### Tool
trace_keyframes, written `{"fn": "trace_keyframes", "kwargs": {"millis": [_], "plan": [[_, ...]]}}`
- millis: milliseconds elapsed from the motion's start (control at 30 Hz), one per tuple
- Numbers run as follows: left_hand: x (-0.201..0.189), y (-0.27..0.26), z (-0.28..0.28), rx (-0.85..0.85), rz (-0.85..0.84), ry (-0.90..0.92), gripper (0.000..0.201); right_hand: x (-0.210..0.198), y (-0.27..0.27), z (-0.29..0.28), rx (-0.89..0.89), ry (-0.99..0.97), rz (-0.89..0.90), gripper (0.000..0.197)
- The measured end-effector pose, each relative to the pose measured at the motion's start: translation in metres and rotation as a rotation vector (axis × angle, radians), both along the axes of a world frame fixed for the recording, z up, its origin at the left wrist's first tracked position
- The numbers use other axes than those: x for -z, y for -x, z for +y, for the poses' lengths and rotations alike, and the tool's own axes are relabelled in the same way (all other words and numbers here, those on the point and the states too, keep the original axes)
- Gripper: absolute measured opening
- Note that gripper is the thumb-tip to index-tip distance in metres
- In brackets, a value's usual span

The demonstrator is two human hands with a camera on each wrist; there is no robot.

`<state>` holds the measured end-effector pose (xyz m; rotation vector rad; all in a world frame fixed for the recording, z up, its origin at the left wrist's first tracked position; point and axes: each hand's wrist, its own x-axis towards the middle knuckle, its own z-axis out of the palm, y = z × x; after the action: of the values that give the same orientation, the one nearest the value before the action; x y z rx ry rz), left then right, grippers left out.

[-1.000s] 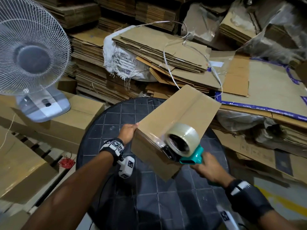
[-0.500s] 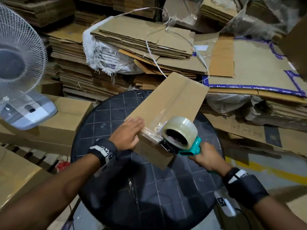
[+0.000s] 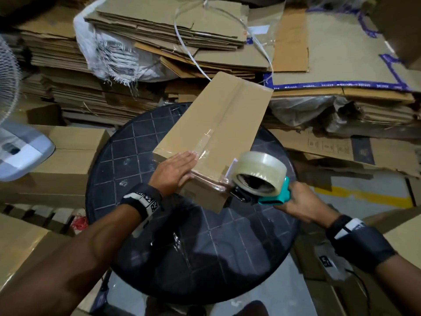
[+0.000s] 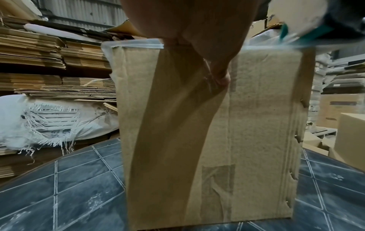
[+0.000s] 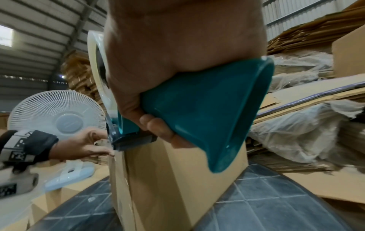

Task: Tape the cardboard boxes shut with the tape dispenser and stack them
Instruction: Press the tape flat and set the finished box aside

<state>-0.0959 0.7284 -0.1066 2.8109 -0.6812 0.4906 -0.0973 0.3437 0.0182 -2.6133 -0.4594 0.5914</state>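
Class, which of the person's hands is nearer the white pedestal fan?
Left. The left hand presses the brown cardboard box, on the white pedestal fan side; the right hand is beyond the box.

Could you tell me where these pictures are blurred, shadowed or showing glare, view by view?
Head view: sharp, dim, glare on the tape along the cardboard box. Left wrist view: grainy, the left hand casting a long shadow down the box, tape dispenser smeared. Right wrist view: motion blur on the left hand, right hand filling the frame.

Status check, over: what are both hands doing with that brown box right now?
Left hand flat on brown cardboard box, pressing clear tape. Right hand grips teal tape dispenser at the near edge. Nothing in the way.
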Motion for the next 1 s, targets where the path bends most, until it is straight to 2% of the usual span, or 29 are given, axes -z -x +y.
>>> {"fn": "trace_keyframes", "kwargs": {"millis": [100,167,267,333,367,400,433,500,567,633,733,800,900,1000], "plan": [[0.001,0.001,0.000,0.007,-0.012,0.002,0.053,0.004,0.010,-0.028,-0.006,0.002,0.026,0.013],[0.000,0.002,0.000,0.007,-0.017,0.016,0.053,0.002,0.020,-0.036,0.009,0.016,0.021,0.023],[-0.004,0.005,-0.004,-0.011,0.002,0.035,0.055,0.010,0.026,-0.031,-0.008,0.094,0.001,0.012],[-0.007,0.007,-0.006,-0.025,0.015,0.032,0.056,0.022,0.022,-0.017,0.007,0.117,0.003,0.043],[-0.007,0.007,-0.006,-0.032,0.021,0.027,0.056,0.031,0.019,-0.012,0.039,0.112,0.001,0.053],[-0.008,0.008,-0.006,-0.043,0.028,0.024,0.056,0.040,0.015,-0.009,0.052,0.117,0.016,0.055],[-0.008,0.008,-0.006,-0.055,0.036,0.022,0.056,0.046,0.012,-0.010,0.067,0.130,0.045,0.048],[-0.007,0.006,-0.006,-0.067,0.049,0.019,0.057,0.062,0.013,-0.027,0.118,0.151,0.113,0.020],[-0.005,0.006,-0.006,-0.072,0.065,0.016,0.058,0.076,0.027,-0.040,0.211,0.165,0.140,0.010],[-0.005,0.006,-0.007,-0.070,0.072,0.011,0.058,0.094,0.046,-0.041,0.446,-0.033,0.244,0.010],[-0.007,0.008,-0.008,-0.085,0.065,0.007,0.053,0.136,0.059,-0.023,0.852,-0.511,0.541,0.012],[-0.008,0.009,-0.010,-0.092,0.069,0.023,0.051,0.163,0.056,-0.007,1.045,-0.674,0.690,0.013],[-0.011,0.011,-0.010,-0.094,0.114,0.018,0.056,0.193,0.053,0.009,1.221,-0.891,0.883,0.020],[-0.019,0.014,-0.008,-0.089,0.176,-0.032,0.065,0.207,0.057,0.017,1.267,-0.995,0.931,0.023]]}}
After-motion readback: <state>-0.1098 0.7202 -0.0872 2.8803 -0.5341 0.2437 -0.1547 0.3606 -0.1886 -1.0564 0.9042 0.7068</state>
